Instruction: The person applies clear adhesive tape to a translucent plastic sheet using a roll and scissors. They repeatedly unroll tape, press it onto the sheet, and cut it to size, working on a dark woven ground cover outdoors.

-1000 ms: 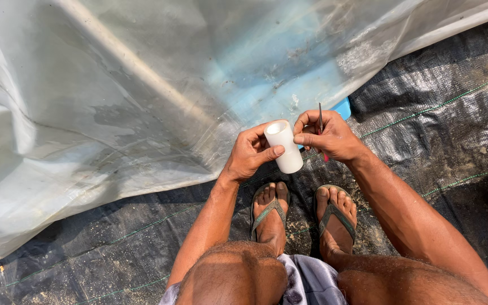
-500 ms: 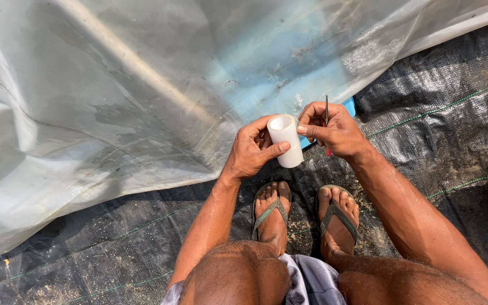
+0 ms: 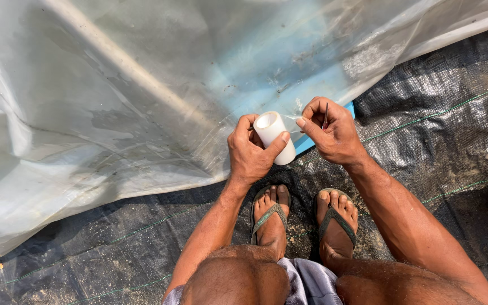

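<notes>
White tape roll (image 3: pixel 275 137) sits gripped in my left hand (image 3: pixel 251 153), lifted a little since a second ago; my right hand (image 3: pixel 331 133), now drawn just apart from it, pinches a thin blade (image 3: pixel 326 116), above the clear plastic sheet (image 3: pixel 114 101).

A large sheet of cloudy translucent plastic (image 3: pixel 114 113) fills the upper and left part of the view, creased and smudged with dirt, with a pale pole-like ridge running diagonally beneath it and a blue surface (image 3: pixel 289 62) showing through. Below and to the right lies black woven ground cover (image 3: pixel 441 130), crossed by thin green threads and dusted with sand, in bright sunlight.
</notes>
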